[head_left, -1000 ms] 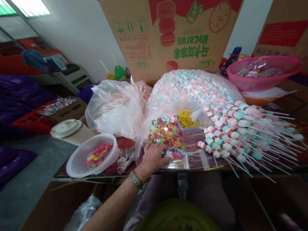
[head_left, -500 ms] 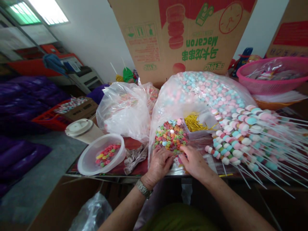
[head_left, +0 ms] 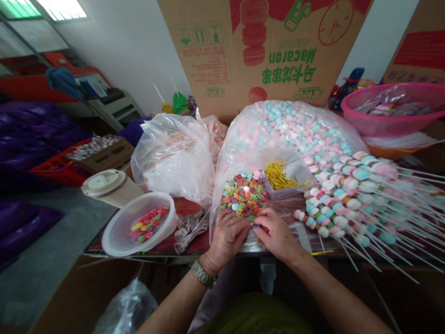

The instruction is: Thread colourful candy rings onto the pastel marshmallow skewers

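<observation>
Left forearm (head_left: 170, 306) and right forearm (head_left: 342, 301) enter from the lower corners of the view and converge toward centre, elbows out of frame. Left hand (head_left: 227, 239) and right hand (head_left: 276, 234) sit side by side, backs up and wrists slightly bent, with the fingers (head_left: 261, 223) curled inward so that the two sets of fingertips nearly meet at the midline; any pinched item there is too small to tell. Metal-link wristwatch (head_left: 203, 273) worn on left wrist.

Candy bag (head_left: 231, 162): clear, glossy, crinkled plastic. Carton (head_left: 222, 60): matt corrugated cardboard. Basket (head_left: 392, 123): smooth pink plastic. Tub (head_left: 120, 236): translucent, smooth plastic. Watch strap (head_left: 203, 273): linked metal, dull sheen.
</observation>
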A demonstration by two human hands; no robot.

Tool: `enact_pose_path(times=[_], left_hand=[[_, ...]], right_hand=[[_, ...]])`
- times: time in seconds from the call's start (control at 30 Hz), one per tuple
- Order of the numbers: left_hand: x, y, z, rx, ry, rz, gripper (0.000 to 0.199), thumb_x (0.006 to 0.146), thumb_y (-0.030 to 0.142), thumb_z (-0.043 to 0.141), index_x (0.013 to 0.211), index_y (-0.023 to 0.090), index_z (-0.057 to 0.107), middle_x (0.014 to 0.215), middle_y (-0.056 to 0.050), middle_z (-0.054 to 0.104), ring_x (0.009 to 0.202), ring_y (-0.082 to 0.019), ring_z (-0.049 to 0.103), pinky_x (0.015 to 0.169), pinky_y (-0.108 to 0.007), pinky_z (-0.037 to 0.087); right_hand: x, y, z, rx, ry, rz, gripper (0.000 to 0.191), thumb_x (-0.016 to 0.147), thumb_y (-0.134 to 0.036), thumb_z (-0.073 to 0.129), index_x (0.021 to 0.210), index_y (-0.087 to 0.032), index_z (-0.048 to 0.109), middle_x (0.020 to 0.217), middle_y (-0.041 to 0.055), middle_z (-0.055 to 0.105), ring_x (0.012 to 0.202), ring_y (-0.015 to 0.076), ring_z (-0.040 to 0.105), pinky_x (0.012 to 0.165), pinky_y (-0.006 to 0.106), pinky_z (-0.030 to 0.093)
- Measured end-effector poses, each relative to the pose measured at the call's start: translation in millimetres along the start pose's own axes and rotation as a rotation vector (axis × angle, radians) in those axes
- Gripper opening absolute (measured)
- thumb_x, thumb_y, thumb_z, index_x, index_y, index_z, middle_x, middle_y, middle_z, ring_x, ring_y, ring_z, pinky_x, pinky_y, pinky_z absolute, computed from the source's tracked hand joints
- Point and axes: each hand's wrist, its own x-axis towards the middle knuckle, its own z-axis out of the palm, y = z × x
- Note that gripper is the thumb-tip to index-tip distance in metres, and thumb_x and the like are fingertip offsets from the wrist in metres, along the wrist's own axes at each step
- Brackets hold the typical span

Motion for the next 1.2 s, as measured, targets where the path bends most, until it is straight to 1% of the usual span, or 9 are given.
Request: enact_pose_path(times=[0.1, 0.27, 0.47, 0.6, 0.77, 0.87, 1.03, 1.13, 1.2], left_hand=[[0, -2, -0.6, 0.015, -0.059, 0.009, 0.015, 0.084, 0.024, 0.055, 0.093, 0.021, 0.067, 0.088, -0.006, 0.070, 0.086, -0.022, 0.059, 0.093, -0.042, 0.035], [1, -6, -10.7, 0.051, -0.136, -0.072, 0.017, 0.080, 0.024, 0.058, 0.095, 0.020, 0.066, 0.097, -0.007, 0.068, 0.093, -0.025, 0.058, 0.089, -0.044, 0.040], [34, 47, -31.2, -0.116, 0.228, 0.007, 0.038, 0.083, 0.030, 0.058, 0.119, 0.020, 0.053, 0.118, -0.010, 0.060, 0.111, -0.024, 0.053, 0.096, -0.040, 0.041], [56, 70, -24.6, -0.283, -0.132, 0.017, 0.050, 0.072, 0.043, 0.069, 0.113, 0.016, 0.057, 0.112, -0.012, 0.062, 0.104, -0.027, 0.056, 0.090, -0.041, 0.044], [52, 57, -7.7, -0.744, -0.422, -0.338, 0.028, 0.076, 0.042, 0.064, 0.077, 0.016, 0.056, 0.060, 0.003, 0.054, 0.053, -0.010, 0.048, 0.048, -0.020, 0.038], [48, 56, -0.5, -0.813, -0.357, -0.331, 0.024, 0.075, 0.037, 0.065, 0.073, 0.015, 0.055, 0.060, 0.004, 0.053, 0.053, -0.009, 0.045, 0.048, -0.019, 0.035], [43, 56, 1.9, -0.465, -0.114, -0.069, 0.018, 0.083, 0.026, 0.057, 0.068, 0.017, 0.060, 0.059, 0.002, 0.056, 0.056, -0.010, 0.050, 0.053, -0.019, 0.038], [38, 49, -3.8, -0.414, -0.014, 0.036, 0.015, 0.087, 0.020, 0.053, 0.075, 0.018, 0.063, 0.066, 0.002, 0.062, 0.060, -0.010, 0.056, 0.058, -0.019, 0.042], [35, 45, -9.2, -0.432, 0.034, 0.108, 0.014, 0.087, 0.017, 0.052, 0.080, 0.020, 0.064, 0.073, 0.001, 0.065, 0.067, -0.011, 0.059, 0.065, -0.020, 0.044]], right_hand=[[3, -2, -11, -0.016, 0.081, -0.044, 0.016, 0.081, -0.013, 0.052, 0.074, -0.018, 0.065, 0.084, 0.0049, 0.061, 0.084, 0.0184, 0.054, 0.078, 0.032, 0.043], [-4, 21, -76, -0.030, 0.429, 0.096, 0.018, 0.087, -0.025, 0.048, 0.084, -0.016, 0.064, 0.087, 0.0088, 0.062, 0.088, 0.0224, 0.054, 0.081, 0.037, 0.041], [-25, 25, -92, 0.243, 0.181, 0.310, 0.019, 0.088, -0.032, 0.047, 0.081, -0.018, 0.058, 0.071, 0.0005, 0.060, 0.066, 0.0151, 0.054, 0.062, 0.025, 0.042], [-31, 14, -82, 0.302, 0.122, 0.209, 0.022, 0.089, -0.033, 0.045, 0.075, -0.019, 0.054, 0.070, -0.0006, 0.057, 0.066, 0.0134, 0.051, 0.061, 0.023, 0.039], [-43, 13, -86, 0.235, 0.116, 0.200, 0.029, 0.090, -0.034, 0.044, 0.065, -0.019, 0.048, 0.060, -0.0035, 0.050, 0.059, 0.0106, 0.047, 0.055, 0.021, 0.036], [-46, 14, -77, 0.125, 0.210, 0.259, 0.038, 0.092, -0.036, 0.037, 0.058, -0.020, 0.041, 0.054, -0.0043, 0.045, 0.052, 0.0097, 0.043, 0.050, 0.021, 0.033], [-48, 23, -92, -0.030, 0.339, 0.343, 0.044, 0.095, -0.037, 0.033, 0.055, -0.019, 0.043, 0.050, -0.0013, 0.047, 0.051, 0.0118, 0.044, 0.050, 0.023, 0.032], [-54, 40, -125, -0.445, 0.378, 0.401, 0.030, 0.090, -0.032, 0.044, 0.068, -0.016, 0.056, 0.071, 0.0087, 0.060, 0.069, 0.0200, 0.052, 0.060, 0.030, 0.034], [-59, 52, -142, -0.793, 0.230, 0.420, 0.018, 0.086, -0.018, 0.047, 0.075, -0.016, 0.061, 0.077, 0.0114, 0.063, 0.074, 0.0242, 0.056, 0.063, 0.033, 0.035]])
